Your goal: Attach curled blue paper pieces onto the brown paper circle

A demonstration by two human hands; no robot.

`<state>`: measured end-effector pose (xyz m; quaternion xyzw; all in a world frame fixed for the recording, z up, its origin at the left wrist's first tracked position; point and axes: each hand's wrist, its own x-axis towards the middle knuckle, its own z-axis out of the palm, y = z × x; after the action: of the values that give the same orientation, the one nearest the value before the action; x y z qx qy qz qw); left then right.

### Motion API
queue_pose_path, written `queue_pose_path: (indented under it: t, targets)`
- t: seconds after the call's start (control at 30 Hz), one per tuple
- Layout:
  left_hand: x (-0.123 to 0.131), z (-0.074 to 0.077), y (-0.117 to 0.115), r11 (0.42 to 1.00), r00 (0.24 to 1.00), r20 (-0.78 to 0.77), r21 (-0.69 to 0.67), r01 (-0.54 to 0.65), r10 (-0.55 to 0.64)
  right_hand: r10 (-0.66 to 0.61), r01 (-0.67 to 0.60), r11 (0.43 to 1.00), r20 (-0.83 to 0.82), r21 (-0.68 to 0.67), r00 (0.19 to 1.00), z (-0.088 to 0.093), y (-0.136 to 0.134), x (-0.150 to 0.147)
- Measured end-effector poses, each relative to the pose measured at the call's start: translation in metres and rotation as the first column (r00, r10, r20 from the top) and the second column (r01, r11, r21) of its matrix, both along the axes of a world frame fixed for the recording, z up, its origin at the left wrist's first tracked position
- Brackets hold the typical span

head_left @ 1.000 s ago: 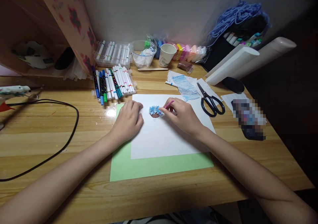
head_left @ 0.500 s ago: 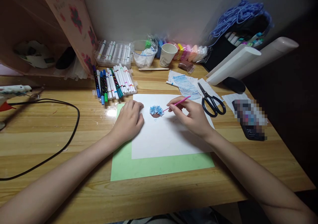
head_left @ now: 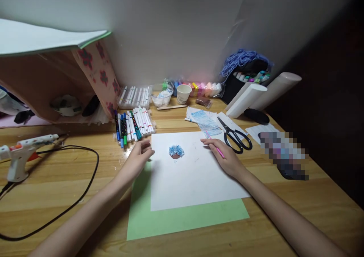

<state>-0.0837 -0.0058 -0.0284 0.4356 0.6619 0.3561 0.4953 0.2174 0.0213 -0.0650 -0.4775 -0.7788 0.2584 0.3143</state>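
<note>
A small brown round piece (head_left: 176,156) with crumpled blue-and-white paper bits (head_left: 176,149) along its top lies on a white sheet (head_left: 190,185). That sheet rests on a green sheet (head_left: 184,221). My left hand (head_left: 138,157) hovers at the white sheet's left edge, thumb and fingers apart, holding nothing. Over the sheet's right side, my right hand (head_left: 226,158) keeps a thin pink stick tool (head_left: 220,153) in its fingers, away from the brown piece. Tiny crumbs dot the paper.
Black scissors (head_left: 237,139) and blue-coloured paper (head_left: 206,122) lie beyond my right hand. Markers (head_left: 133,124) stand in trays at the back, near a paper cup (head_left: 183,94). A glue gun (head_left: 25,154) and its black cable (head_left: 95,173) occupy the left.
My right hand has drawn back from the brown piece to the right with the pink tool. My left hand has moved off the sheet, its fingers parting. The camera view has tilted upward.
</note>
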Motion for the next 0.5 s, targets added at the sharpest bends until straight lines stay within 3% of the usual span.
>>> queue_pose_path:
  t: [0.1,0.2,0.3,0.5]
  targets:
    - [0.001,-0.004,-0.001,1.0,0.997,-0.081,0.004,0.003,-0.002,0.023,-0.024,0.999,0.027,0.044,0.999,0.0,-0.001,-0.002]
    - [0.005,-0.012,-0.008,0.978,0.95,-0.262,0.066,0.196,-0.172,0.008,-0.009,0.998,0.028,0.06,1.0,0.001,0.0,-0.001]
    - [0.007,-0.015,-0.018,0.957,0.885,-0.42,0.109,0.268,-0.2,-0.009,0.004,0.997,0.062,0.072,0.998,-0.001,0.005,0.005]
    - [-0.01,-0.015,-0.032,0.957,0.874,-0.441,0.101,0.274,-0.204,-0.058,0.044,0.995,0.15,0.094,0.987,-0.002,0.015,0.019]
